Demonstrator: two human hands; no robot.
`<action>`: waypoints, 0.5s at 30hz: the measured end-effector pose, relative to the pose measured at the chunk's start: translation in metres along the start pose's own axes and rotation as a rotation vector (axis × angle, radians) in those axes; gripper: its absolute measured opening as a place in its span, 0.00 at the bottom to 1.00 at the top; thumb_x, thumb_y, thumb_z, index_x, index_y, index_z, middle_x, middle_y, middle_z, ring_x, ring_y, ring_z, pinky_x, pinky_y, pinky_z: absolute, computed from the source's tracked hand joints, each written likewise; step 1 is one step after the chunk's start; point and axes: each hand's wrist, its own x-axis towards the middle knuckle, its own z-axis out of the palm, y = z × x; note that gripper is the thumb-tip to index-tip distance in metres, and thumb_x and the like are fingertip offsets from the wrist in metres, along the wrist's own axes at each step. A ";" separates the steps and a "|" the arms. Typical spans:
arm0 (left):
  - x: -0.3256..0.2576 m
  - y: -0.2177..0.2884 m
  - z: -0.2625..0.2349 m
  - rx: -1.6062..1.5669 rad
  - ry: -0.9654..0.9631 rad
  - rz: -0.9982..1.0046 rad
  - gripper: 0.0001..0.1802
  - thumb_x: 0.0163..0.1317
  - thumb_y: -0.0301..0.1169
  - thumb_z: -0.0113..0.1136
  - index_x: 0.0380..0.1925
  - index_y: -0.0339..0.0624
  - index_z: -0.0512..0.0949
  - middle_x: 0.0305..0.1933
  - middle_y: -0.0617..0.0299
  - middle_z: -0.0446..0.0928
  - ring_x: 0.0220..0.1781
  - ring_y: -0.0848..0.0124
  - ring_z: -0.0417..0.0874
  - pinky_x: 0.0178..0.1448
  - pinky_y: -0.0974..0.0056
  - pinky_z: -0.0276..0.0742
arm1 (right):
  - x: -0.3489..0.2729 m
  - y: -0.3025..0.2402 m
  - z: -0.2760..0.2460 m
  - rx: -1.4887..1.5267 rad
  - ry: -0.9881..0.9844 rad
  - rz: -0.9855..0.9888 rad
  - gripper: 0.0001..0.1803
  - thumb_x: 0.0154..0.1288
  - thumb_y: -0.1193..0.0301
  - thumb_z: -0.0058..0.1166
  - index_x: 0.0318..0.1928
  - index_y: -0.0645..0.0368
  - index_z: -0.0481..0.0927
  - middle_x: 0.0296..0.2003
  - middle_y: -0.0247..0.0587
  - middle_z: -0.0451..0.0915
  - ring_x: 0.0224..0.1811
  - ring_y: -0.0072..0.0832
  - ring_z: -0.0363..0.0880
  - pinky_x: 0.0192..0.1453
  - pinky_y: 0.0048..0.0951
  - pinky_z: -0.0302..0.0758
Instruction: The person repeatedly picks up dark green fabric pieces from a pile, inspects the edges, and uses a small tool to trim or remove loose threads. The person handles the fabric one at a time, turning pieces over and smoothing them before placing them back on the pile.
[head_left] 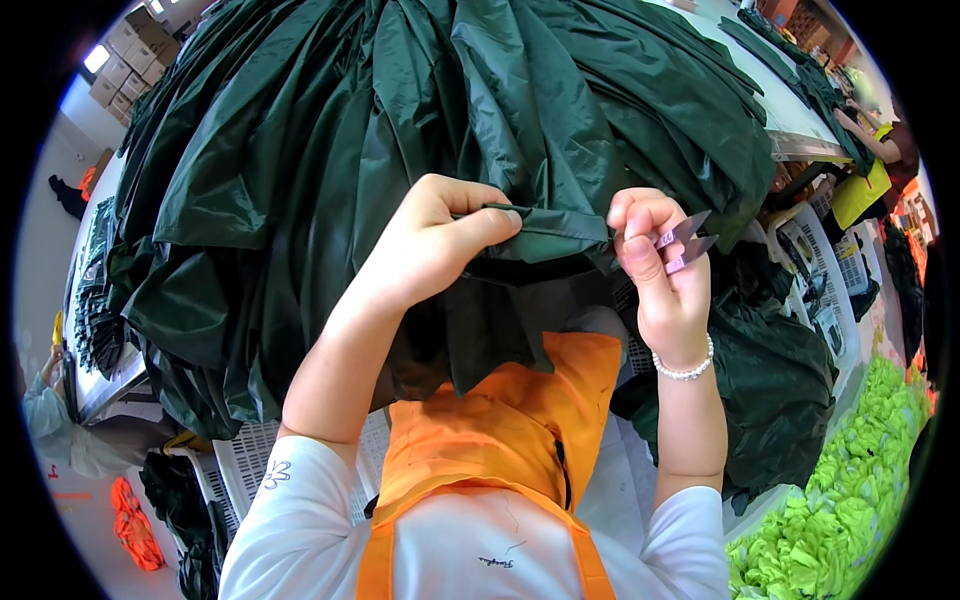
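Observation:
A large heap of shiny dark green fabric [290, 130] spreads in front of me. Between my hands a hemmed edge of it, a folded band [560, 228], is stretched sideways. My left hand [440, 235] pinches the band's left end between thumb and fingers. At the other end, my right hand [660, 265] is closed, its thumb and fingertips at the band's corner. That same hand also holds small thread snips [685, 240], their two purplish blades sticking out to the right, apart from the fabric. The snips' handle is hidden in the palm.
Bright lime-green fabric [830, 490] is piled at the lower right. White plastic crates [815, 270] stand to the right, and more dark green fabric [770, 390] hangs there. A co-worker's arm [870, 135] shows at far right, another person [60, 415] at far left. An orange apron [480, 430] covers my front.

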 end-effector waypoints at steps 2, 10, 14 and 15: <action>0.003 -0.004 0.001 0.037 -0.040 -0.002 0.12 0.57 0.30 0.62 0.31 0.28 0.83 0.25 0.68 0.78 0.32 0.83 0.76 0.38 0.75 0.69 | -0.003 0.001 0.003 0.039 0.018 -0.014 0.02 0.72 0.76 0.48 0.40 0.60 0.69 0.37 0.37 0.75 0.25 0.13 0.62 0.30 0.15 0.63; -0.007 -0.009 -0.001 0.065 0.020 0.116 0.14 0.58 0.32 0.58 0.27 0.28 0.79 0.17 0.70 0.69 0.24 0.83 0.65 0.28 0.71 0.63 | -0.028 -0.022 -0.047 0.019 0.062 0.176 0.05 0.71 0.74 0.49 0.37 0.62 0.72 0.24 0.37 0.75 0.20 0.15 0.66 0.24 0.16 0.61; -0.020 -0.007 -0.019 0.538 -0.119 0.545 0.07 0.48 0.28 0.61 0.25 0.34 0.80 0.21 0.56 0.75 0.25 0.62 0.74 0.37 0.60 0.66 | -0.075 -0.014 -0.101 -0.468 0.110 0.672 0.11 0.64 0.76 0.59 0.24 0.66 0.77 0.27 0.37 0.82 0.25 0.18 0.78 0.34 0.17 0.74; -0.026 -0.007 -0.020 0.652 -0.129 0.647 0.07 0.46 0.28 0.61 0.23 0.35 0.79 0.20 0.56 0.74 0.24 0.58 0.72 0.38 0.59 0.64 | -0.076 -0.005 -0.093 -0.436 0.194 0.555 0.08 0.63 0.78 0.59 0.41 0.70 0.81 0.36 0.43 0.83 0.38 0.22 0.81 0.45 0.20 0.76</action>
